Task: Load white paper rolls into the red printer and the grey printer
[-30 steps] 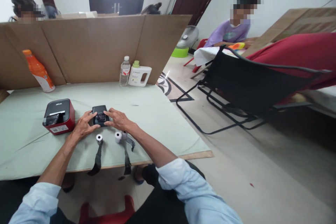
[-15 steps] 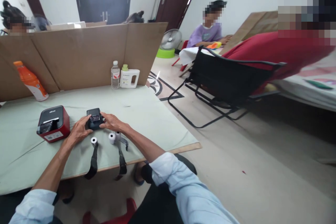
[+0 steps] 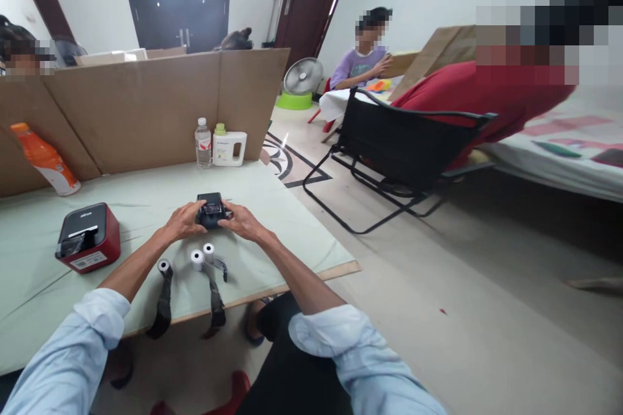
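A small black boxy device (image 3: 211, 210), which looks like a portable receipt printer, is gripped from both sides over the table. My left hand (image 3: 185, 220) is closed on its left side, thumb near the front edge. On the opposite side my right hand (image 3: 242, 220) pinches it with thumb and fingers. Nearer to me lie three white paper rolls: one at the left (image 3: 164, 266), one in the middle (image 3: 196, 259) and one at the right (image 3: 209, 251), with dark strips trailing from them. A red and black label printer (image 3: 88, 237) stands left of my left hand.
A cardboard partition (image 3: 156, 113) borders the back of the pale green table (image 3: 263, 191). Before it stand a clear bottle (image 3: 203, 144), a white jug (image 3: 228, 148) and a tilted orange bottle (image 3: 43, 159). A black folding chair (image 3: 394, 149) with a person in red is at the right.
Both hands have carried the black device to the right across the table, away from the red printer. The view has shifted slightly. The person in purple has raised a hand.
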Motion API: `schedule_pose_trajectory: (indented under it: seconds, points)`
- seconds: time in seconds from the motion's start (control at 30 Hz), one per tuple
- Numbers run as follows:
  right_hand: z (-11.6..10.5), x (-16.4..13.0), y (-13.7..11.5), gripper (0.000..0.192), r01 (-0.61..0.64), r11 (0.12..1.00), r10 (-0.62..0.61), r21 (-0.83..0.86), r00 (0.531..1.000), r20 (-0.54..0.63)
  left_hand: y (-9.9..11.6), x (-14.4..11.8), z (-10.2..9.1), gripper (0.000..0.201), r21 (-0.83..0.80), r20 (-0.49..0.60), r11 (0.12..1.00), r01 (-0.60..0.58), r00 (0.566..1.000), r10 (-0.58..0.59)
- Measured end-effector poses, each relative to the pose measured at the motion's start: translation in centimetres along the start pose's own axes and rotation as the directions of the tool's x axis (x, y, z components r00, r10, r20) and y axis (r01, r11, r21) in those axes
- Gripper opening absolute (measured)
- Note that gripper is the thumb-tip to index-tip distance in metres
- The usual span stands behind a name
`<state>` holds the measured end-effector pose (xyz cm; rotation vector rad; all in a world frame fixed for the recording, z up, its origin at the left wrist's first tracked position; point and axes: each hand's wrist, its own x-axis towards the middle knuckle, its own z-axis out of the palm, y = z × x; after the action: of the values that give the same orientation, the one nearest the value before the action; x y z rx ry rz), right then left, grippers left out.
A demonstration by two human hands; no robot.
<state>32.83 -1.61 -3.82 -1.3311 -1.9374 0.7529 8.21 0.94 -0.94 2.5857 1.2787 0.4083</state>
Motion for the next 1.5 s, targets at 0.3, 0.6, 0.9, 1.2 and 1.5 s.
schedule_pose_trajectory:
  seconds: [0.3,0.6,0.9,1.2,1.5]
  points:
    - [0.6,-2.3,1.8,0.061,0.064,0.988,-0.026,0.143,0.966,-0.256,1.4,-1.0,-1.9,0.081,-0.062,-0.062,0.998,-0.010,0.998,0.006]
    - [0.7,-2.5,1.3,0.037,0.124,0.991,-0.088,0.046,0.880,-0.466,2.0,-13.7,-14.3,0.051,0.050,-0.532,0.973,0.225,0.830,-0.165]
    - [1.4,-2.8,1.6,0.040,0.147,0.989,-0.123,0.010,0.859,-0.497,-5.5,-24.9,-15.3,0.086,-0.383,-0.592,0.673,0.633,0.391,-0.705]
    - [2.3,-3.5,2.7,0.060,0.134,0.991,-0.115,0.028,0.926,-0.360,-6.7,-24.7,-11.3,0.081,-0.676,-0.417,0.563,0.475,0.383,-0.824]
    - [2.8,-4.2,2.5,0.060,0.125,0.991,-0.136,-0.055,0.928,-0.347,-7.5,-25.7,-10.2,0.085,-0.804,-0.313,0.477,0.356,0.430,-0.847]
